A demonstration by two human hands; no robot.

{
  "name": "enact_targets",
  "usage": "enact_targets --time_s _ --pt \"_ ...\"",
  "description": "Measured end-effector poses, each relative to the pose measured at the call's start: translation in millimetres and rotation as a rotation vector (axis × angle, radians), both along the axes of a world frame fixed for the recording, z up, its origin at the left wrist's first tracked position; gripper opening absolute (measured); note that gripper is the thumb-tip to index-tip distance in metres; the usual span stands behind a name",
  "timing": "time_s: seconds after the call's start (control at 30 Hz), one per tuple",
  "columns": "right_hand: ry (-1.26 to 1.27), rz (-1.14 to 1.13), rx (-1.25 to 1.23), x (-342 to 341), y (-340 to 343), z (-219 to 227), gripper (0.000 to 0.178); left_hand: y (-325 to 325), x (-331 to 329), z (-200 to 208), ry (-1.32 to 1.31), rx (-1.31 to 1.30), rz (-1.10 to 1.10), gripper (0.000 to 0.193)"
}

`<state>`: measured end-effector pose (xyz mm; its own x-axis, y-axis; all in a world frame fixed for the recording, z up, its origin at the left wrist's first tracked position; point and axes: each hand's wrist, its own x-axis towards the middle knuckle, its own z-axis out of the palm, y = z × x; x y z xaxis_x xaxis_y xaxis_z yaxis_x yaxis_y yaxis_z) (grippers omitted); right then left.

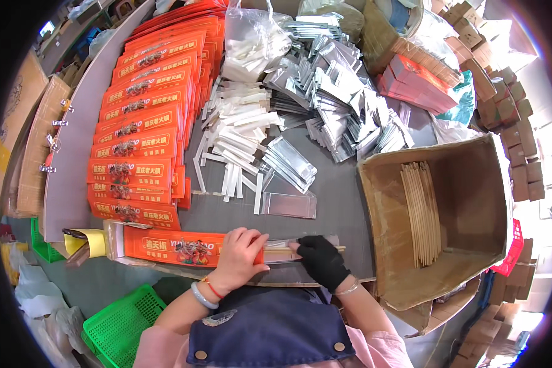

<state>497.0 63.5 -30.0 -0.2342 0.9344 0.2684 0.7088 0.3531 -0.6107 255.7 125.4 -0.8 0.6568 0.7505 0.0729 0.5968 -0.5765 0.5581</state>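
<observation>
My left hand [242,256], bare, is closed over the right end of a long orange printed packet [172,246] at the table's front edge. My right hand [321,262], in a black fingerless glove, pinches wooden chopsticks [279,249] together with a clear, shiny packet [281,241]. The chopsticks run into the right end of the orange packet, next to my left fingers. Their other ends poke out past the glove. The packet's left end lies against a cardboard edge with yellow tape [93,243].
Stacked orange packets [144,141] fill the left side. White paper strips [242,138] and silver packets [343,92] lie heaped behind my hands. At right stands an open cardboard box [472,208] with chopsticks inside. A green basket [126,319] is on the floor at lower left.
</observation>
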Motion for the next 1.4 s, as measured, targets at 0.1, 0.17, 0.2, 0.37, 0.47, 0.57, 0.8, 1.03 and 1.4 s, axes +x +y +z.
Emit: enact_targets --time_s 0.1,0.17,0.2,0.37,0.47,0.57,0.8,1.03,1.4 --pt "-0.275 -0.278 -0.23 38 -11 7 0.031 2 -5 -1 0.065 0.022 0.038 0.077" --pt "-0.203 -0.33 -0.234 32 -18 1 0.03 2 1 -8 0.039 0.039 -0.015 0.077" --pt "-0.015 -0.338 -0.263 6 -14 -3 0.032 1 6 -9 0.039 0.04 -0.019 0.077" --pt "0.614 -0.084 -0.348 -48 7 9 0.053 10 12 -6 0.011 -0.007 -0.084 0.071" --pt "-0.265 -0.076 -0.112 -24 14 35 0.073 16 13 8 0.178 0.033 -0.24 0.048" --pt "-0.231 -0.019 -0.176 -13 16 49 0.067 39 4 47 0.181 0.109 -0.381 0.021" --pt "-0.246 -0.298 -0.164 17 8 55 0.061 106 -68 61 0.157 0.464 0.319 0.036" --pt "-0.338 -0.205 -0.112 -1 0 55 0.066 -9 -25 -31 -0.01 -0.024 0.514 0.097" --pt "-0.227 0.036 -0.301 -42 10 29 0.062 -5 -30 -29 -0.053 -0.126 0.464 0.095"
